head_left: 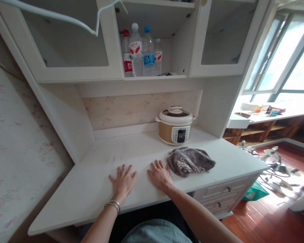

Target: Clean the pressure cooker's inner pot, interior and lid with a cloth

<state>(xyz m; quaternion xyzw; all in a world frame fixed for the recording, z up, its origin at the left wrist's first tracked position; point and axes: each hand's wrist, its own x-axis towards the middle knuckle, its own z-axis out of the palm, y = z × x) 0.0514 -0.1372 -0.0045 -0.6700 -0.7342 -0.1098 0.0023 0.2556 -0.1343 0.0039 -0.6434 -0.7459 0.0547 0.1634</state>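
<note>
My left hand (123, 183) lies flat on the white desk (73, 189) with its fingers spread, a bracelet around the wrist. Palm down on the same surface, my right hand (160, 175) has its fingers apart and holds nothing. Just right of it is a crumpled grey-brown cloth (190, 161) with a lighter patterned part; the fingertips are close to its left edge, and I cannot tell whether they touch. Behind the cloth stands a gold and white electric cooker (164, 131), its lid on and its control panel facing me.
Several plastic bottles (136, 50) stand in an open shelf above the desk, between glass-fronted cabinet doors (66, 37). A white hanger-like piece (66, 18) crosses the upper left. Drawers (218, 199) sit under the desk's right side. A metal light fixture (276, 165) and green bag (255, 191) lie on the floor.
</note>
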